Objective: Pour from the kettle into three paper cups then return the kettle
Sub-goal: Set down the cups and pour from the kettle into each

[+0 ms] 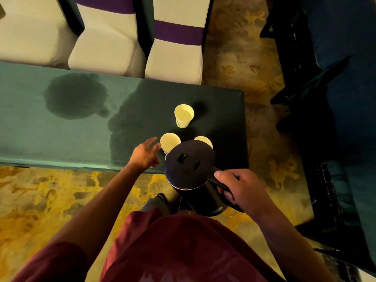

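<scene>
A green-clothed table [61, 139] bearing dark wet patches [75, 96] stands on a mottled yellow-brown floor [40, 200], with three white-covered, purple-banded chairs [175, 55] along its far side and dark furniture [335, 98] at right under dim light.

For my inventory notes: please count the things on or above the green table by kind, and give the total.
Paper cups: 3 (far cup, left cup, right cup)
Black kettle: 1, held by the right hand
Total: 4
</scene>
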Available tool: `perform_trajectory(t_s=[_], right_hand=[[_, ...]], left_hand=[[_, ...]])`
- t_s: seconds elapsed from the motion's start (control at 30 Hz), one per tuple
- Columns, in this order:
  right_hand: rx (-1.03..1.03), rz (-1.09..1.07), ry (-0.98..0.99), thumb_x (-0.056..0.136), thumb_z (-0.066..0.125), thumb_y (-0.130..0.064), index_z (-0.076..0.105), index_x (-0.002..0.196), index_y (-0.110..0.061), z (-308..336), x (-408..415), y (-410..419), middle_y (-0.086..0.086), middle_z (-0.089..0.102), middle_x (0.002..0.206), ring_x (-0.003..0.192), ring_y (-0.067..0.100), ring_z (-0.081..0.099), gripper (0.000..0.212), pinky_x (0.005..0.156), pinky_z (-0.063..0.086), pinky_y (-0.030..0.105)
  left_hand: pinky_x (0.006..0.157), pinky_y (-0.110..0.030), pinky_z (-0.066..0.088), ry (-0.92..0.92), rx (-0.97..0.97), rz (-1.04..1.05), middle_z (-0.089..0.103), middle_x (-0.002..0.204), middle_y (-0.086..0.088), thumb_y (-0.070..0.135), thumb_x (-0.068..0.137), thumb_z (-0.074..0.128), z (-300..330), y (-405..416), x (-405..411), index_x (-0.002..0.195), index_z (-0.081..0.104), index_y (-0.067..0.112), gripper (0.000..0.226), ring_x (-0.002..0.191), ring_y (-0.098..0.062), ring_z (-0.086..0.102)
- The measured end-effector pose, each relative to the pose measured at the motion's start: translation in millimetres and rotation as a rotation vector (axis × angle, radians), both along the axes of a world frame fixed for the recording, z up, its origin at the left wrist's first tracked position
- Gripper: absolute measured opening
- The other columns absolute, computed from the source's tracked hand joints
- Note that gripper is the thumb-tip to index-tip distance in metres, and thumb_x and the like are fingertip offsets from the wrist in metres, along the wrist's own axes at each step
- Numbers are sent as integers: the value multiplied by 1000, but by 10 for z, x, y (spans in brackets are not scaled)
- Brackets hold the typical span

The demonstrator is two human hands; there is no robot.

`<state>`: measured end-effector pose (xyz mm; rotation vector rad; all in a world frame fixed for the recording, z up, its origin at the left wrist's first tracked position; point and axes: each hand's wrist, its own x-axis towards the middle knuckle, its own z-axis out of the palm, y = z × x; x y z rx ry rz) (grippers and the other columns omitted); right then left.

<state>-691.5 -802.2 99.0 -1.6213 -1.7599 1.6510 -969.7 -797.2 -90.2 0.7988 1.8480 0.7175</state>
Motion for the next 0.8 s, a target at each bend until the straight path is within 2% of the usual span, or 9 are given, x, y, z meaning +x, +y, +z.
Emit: perform_trajectory(t_s=[0.13, 0.3, 0.37, 0.43, 0.6, 0.7, 0.8], right_hand=[[-33, -32, -3, 93, 58, -36, 55, 67, 8, -37, 2, -36, -2, 40, 46, 40, 10, 33, 51, 47, 26, 27], [-81, -173, -19, 84, 57, -42, 54, 62, 6, -117, -173, -84, 3, 39, 46, 37, 11, 32, 53, 47, 24, 28], [-104, -227, -20, 88, 60, -40, 56, 60, 1, -155, -234, -125, 4, 40, 46, 37, 11, 33, 49, 47, 26, 28], [-128, -266, -34, 96, 62, -33, 58, 61, -3, -192, -310, -160, 5, 42, 47, 38, 13, 35, 47, 48, 29, 29], [-193, -333, -63, 96, 63, -31, 58, 70, 5, -282, -530, -166, 5, 43, 50, 41, 16, 37, 44, 48, 32, 31], [-225, -342, -60, 94, 65, -31, 59, 68, -3, -284, -644, -149, 1, 43, 49, 42, 15, 38, 39, 48, 33, 32], [-230, -321, -100, 93, 67, -36, 60, 66, -9, -294, -730, -126, -2, 45, 49, 43, 13, 40, 38, 51, 35, 34]], left_hand=[[55, -30, 54, 36, 12, -83, 67, 61, -9, 26, 101, 52, -59, 7, 1, 141, 52, 14, 42, 50, -20, 65], [59, -41, 60, 37, 19, -126, 66, 61, -8, 32, 102, 47, -20, 151, -28, 140, 54, 18, 40, 49, -20, 63], [54, -37, 59, 77, -1, -183, 71, 79, -10, 33, 100, 50, -16, 206, -24, 141, 50, 23, 42, 53, -21, 66], [49, -28, 54, 116, -31, -236, 72, 95, -13, 24, 97, 51, -39, 278, -32, 143, 47, 24, 46, 55, -19, 68], [49, -25, 51, 101, -64, -318, 66, 81, -7, 10, 94, 44, -35, 392, -106, 133, 59, 19, 42, 48, -13, 62], [48, -22, 48, 110, -54, -352, 65, 79, -5, 12, 96, 45, -19, 403, -179, 132, 60, 19, 40, 49, -11, 63], [52, -25, 53, 103, -31, -373, 66, 80, -4, 13, 96, 46, -23, 411, -232, 132, 61, 19, 40, 52, -13, 65]])
